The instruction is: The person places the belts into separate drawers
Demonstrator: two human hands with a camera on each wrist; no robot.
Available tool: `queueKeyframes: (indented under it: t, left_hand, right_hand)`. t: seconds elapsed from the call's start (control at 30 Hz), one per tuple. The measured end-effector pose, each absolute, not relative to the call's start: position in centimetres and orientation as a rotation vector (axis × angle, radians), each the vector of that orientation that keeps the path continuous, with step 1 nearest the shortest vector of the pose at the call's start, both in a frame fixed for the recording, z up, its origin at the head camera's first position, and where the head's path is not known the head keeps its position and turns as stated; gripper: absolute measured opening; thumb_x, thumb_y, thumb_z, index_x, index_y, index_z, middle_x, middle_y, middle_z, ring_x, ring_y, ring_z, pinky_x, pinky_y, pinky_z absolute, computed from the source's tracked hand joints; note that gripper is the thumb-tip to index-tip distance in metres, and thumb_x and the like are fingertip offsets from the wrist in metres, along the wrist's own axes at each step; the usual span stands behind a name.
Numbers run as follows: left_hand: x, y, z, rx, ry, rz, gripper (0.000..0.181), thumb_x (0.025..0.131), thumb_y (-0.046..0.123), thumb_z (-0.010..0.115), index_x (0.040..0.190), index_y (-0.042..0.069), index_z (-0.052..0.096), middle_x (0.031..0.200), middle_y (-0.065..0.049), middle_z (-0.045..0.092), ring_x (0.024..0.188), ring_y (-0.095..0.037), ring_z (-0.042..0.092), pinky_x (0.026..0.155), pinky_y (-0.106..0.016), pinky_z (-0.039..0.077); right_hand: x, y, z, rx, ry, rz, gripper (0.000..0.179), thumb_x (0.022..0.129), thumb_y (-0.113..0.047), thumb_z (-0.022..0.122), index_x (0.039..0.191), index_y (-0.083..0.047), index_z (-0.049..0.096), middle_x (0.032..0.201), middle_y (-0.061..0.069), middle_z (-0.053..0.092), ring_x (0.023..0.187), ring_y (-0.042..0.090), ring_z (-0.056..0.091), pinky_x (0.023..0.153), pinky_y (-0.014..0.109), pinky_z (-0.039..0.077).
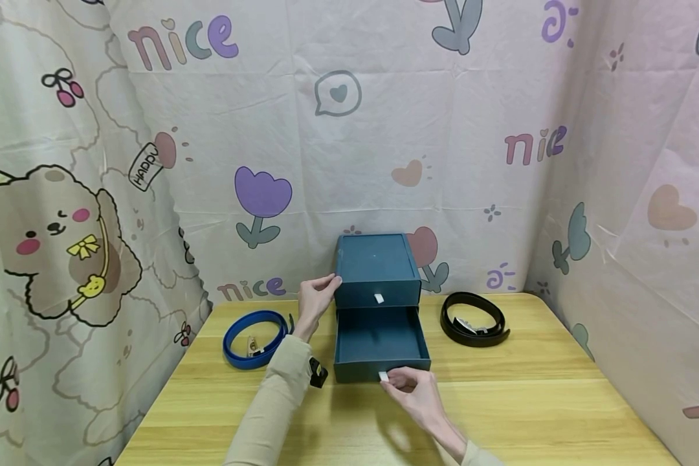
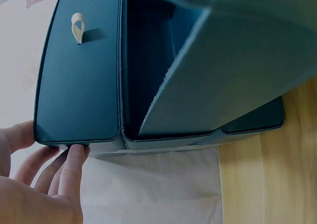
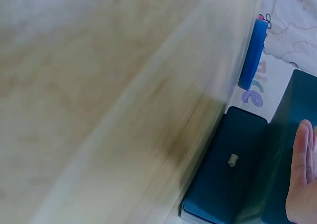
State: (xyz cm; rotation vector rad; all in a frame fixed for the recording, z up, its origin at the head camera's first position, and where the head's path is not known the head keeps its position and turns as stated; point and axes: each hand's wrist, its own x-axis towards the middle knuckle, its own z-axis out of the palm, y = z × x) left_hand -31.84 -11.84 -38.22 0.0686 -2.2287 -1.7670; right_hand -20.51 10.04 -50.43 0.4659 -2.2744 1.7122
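Observation:
A dark teal drawer box (image 1: 378, 259) stands at the back middle of the table. Its top drawer is closed, while the drawer beneath (image 1: 355, 370) is pulled out, with nothing visible inside. My right hand (image 1: 417, 396) pinches the white pull tab (image 1: 383, 375) on that drawer's front; the wrist view shows only part of this hand. At the box's upper left corner, my left hand (image 1: 316, 299) rests extended fingers (image 2: 72, 177) against the side, thumb near the top edge. A lower closed drawer front (image 3: 230, 149) with its own tab shows in the right wrist view.
A coiled blue belt (image 1: 233, 356) lies left of the box, beyond the left forearm. To the right lies a coiled black belt (image 1: 472, 339) with a silver buckle. Small black item (image 1: 318, 373) beside the left sleeve. Printed curtains surround the wooden table (image 1: 518, 401).

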Motion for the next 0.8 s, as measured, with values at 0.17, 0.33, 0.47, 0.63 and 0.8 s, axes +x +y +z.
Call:
queueKeyframes:
  t: [0.17, 0.33, 0.47, 0.63, 0.8]
  left_hand:
    - [-31.9, -11.8, -38.2, 0.069, -2.232, -1.761, 0.035, 0.094, 0.03, 0.072, 0.123, 0.01, 0.074, 0.118, -0.017, 0.074, 0.089, -0.032, 0.069, 0.068, -0.021, 0.052]
    - [-31.9, -11.9, -38.2, 0.072, -2.237, -1.752, 0.036, 0.093, 0.03, 0.072, 0.123, 0.01, 0.073, 0.121, -0.016, 0.073, 0.087, -0.022, 0.069, 0.075, -0.027, 0.057]
    - [-31.9, -11.9, -38.2, 0.073, -2.238, -1.753, 0.036, 0.093, 0.03, 0.072, 0.123, 0.01, 0.073, 0.122, -0.016, 0.073, 0.089, -0.023, 0.07, 0.072, -0.022, 0.055]
    - [-31.9, -11.9, -38.3, 0.067, -2.234, -1.758, 0.036, 0.093, 0.03, 0.072, 0.123, 0.011, 0.073, 0.121, -0.016, 0.073, 0.087, -0.024, 0.069, 0.067, -0.017, 0.05]
    - [-31.9, -11.9, -38.3, 0.061, -2.232, -1.761, 0.036, 0.093, 0.03, 0.072, 0.123, 0.011, 0.073, 0.121, -0.016, 0.074, 0.085, -0.022, 0.069, 0.066, -0.017, 0.05]
  right_hand:
    - [-20.4, 10.1, -50.6, 0.486, -2.266, 1.687, 0.014, 0.08, -0.002, 0.082, 0.093, 0.001, 0.076, 0.079, 0.015, 0.077, 0.068, 0.004, 0.069, 0.062, 0.019, 0.058]
    - [-20.2, 10.0, -50.6, 0.519, -2.254, 1.617, 0.012, 0.079, 0.003, 0.08, 0.09, 0.004, 0.075, 0.075, 0.017, 0.076, 0.066, 0.003, 0.069, 0.06, 0.02, 0.057]
    - [-19.9, 9.9, -50.6, 0.525, -2.247, 1.581, 0.012, 0.078, 0.007, 0.079, 0.088, 0.006, 0.074, 0.074, 0.019, 0.075, 0.064, 0.004, 0.068, 0.059, 0.021, 0.058]
    - [-19.3, 9.8, -49.7, 0.533, -2.239, 1.576, 0.012, 0.078, 0.007, 0.079, 0.089, 0.005, 0.075, 0.075, 0.017, 0.076, 0.065, 0.003, 0.068, 0.059, 0.019, 0.057]
    - [-19.0, 9.8, -49.3, 0.577, -2.215, 1.602, 0.012, 0.078, 0.009, 0.078, 0.089, 0.008, 0.073, 0.074, 0.02, 0.075, 0.066, 0.004, 0.069, 0.059, 0.02, 0.058]
